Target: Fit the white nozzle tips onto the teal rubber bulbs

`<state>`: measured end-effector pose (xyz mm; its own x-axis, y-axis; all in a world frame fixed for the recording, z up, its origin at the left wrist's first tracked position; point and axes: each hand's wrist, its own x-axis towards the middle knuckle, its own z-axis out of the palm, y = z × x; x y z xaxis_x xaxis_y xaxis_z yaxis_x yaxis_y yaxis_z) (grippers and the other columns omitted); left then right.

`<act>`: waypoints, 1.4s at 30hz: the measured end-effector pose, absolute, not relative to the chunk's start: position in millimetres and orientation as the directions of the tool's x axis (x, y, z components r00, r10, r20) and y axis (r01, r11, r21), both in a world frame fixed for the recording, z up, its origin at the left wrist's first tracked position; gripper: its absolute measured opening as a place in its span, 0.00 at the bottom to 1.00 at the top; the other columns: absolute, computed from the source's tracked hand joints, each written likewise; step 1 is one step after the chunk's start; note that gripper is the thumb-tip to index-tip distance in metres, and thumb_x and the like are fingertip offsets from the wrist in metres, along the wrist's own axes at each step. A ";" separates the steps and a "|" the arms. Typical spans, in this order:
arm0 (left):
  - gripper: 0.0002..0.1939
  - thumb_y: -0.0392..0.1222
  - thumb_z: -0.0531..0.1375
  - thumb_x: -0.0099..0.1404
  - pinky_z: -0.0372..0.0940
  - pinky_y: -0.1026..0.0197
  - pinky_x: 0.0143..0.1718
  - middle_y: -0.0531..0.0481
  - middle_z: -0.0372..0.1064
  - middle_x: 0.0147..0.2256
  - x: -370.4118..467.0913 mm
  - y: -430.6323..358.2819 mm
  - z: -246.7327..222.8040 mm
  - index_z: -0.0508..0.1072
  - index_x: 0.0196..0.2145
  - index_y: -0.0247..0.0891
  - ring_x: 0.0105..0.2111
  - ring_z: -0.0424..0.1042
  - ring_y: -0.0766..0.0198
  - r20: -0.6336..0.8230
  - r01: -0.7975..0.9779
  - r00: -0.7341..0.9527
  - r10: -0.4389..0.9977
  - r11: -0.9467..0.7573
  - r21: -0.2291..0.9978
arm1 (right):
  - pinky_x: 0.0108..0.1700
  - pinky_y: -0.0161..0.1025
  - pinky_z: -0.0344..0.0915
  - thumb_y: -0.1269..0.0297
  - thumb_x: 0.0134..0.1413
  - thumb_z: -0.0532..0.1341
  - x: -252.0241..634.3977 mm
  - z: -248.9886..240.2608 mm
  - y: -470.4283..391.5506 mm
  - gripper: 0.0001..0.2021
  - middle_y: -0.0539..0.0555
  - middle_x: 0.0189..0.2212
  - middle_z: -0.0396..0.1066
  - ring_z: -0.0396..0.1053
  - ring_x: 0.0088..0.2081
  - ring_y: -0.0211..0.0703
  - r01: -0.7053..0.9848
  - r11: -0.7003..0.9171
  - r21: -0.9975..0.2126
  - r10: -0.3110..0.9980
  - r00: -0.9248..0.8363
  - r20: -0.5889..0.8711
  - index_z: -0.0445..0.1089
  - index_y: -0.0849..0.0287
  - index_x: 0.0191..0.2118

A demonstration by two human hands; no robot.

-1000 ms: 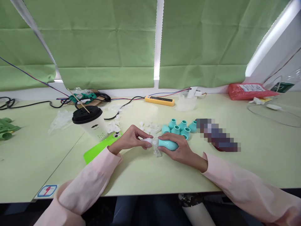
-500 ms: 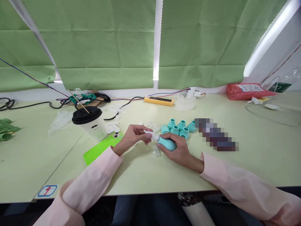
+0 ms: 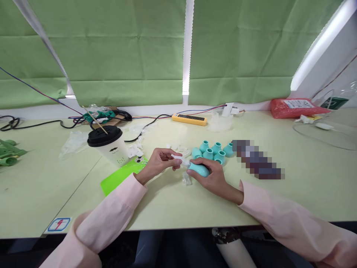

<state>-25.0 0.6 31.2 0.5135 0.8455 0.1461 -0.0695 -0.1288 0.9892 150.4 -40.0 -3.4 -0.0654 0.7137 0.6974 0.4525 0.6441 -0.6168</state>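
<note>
My right hand (image 3: 213, 176) is wrapped round a glossy turquoise bulb-shaped piece (image 3: 199, 169), its narrow end pointing left. Between the thumb and fingers of my left hand (image 3: 161, 163) is a small white translucent piece (image 3: 178, 159), which meets the neck of the bulb. Whether it sits inside the neck is too small to tell. Several turquoise pieces (image 3: 208, 153) with open necks stand grouped just beyond my right hand. A clear plastic part (image 3: 186, 178) lies on the table below the bulb, and more small clear parts (image 3: 180, 148) lie behind my hands.
On the left are a white cup (image 3: 111, 150) with a black lid and a stick, and a bright green phone case (image 3: 119, 176). Farther back lie a yellow device (image 3: 189, 120), cables and a translucent container (image 3: 220, 122). A red package (image 3: 298, 108) is at the back right.
The view has shifted slightly, moving the table items a little to the right in the picture. Both hands keep their holds, with hardly any visible movement.
</note>
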 end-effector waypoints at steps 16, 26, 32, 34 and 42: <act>0.08 0.38 0.61 0.49 0.61 0.67 0.24 0.51 0.67 0.24 -23.0 2.6 23.7 0.73 0.28 0.31 0.21 0.63 0.72 0.211 -0.101 0.445 0.870 -0.186 0.977 | 0.35 0.38 0.66 0.63 0.42 0.60 152.8 2.3 -42.0 0.08 0.53 0.30 0.71 0.68 0.32 0.41 0.397 0.532 -0.748 0.833 -0.087 0.546 0.66 0.59 0.31; 0.08 0.37 0.61 0.49 0.61 0.66 0.25 0.51 0.66 0.26 -23.1 -0.1 22.3 0.72 0.29 0.32 0.22 0.66 0.71 0.226 -0.123 0.467 0.855 -0.191 0.974 | 0.35 0.38 0.66 0.63 0.39 0.62 151.7 4.8 -44.2 0.08 0.54 0.29 0.72 0.69 0.32 0.42 0.362 0.525 -0.770 0.838 -0.063 0.542 0.66 0.60 0.29; 0.10 0.39 0.60 0.51 0.61 0.65 0.25 0.50 0.67 0.26 -22.1 -3.1 23.1 0.72 0.31 0.31 0.22 0.64 0.71 0.205 -0.157 0.487 0.849 -0.145 0.977 | 0.33 0.37 0.66 0.64 0.40 0.61 152.1 8.5 -45.3 0.08 0.52 0.28 0.70 0.68 0.31 0.40 0.326 0.523 -0.787 0.845 -0.081 0.528 0.64 0.59 0.29; 0.10 0.39 0.60 0.52 0.61 0.65 0.25 0.50 0.67 0.26 -20.7 -4.0 22.0 0.72 0.32 0.32 0.22 0.63 0.71 0.211 -0.214 0.480 0.852 -0.120 0.969 | 0.33 0.37 0.66 0.64 0.40 0.61 152.7 8.8 -45.4 0.08 0.52 0.29 0.70 0.68 0.32 0.40 0.331 0.528 -0.782 0.842 -0.082 0.533 0.64 0.59 0.30; 0.08 0.40 0.60 0.51 0.60 0.66 0.24 0.47 0.67 0.32 -19.7 -5.7 26.6 0.72 0.27 0.32 0.21 0.61 0.73 0.266 -0.113 0.425 0.865 -0.240 0.964 | 0.33 0.38 0.66 0.64 0.40 0.62 152.9 7.3 -43.8 0.07 0.52 0.29 0.71 0.68 0.31 0.41 0.323 0.492 -0.809 0.863 -0.057 0.502 0.66 0.59 0.29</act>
<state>-19.7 -5.7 26.6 0.4249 0.8654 0.2658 -0.1133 -0.2404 0.9640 152.9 -43.8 7.3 -0.0566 0.8630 0.5021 0.3233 0.4917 -0.8085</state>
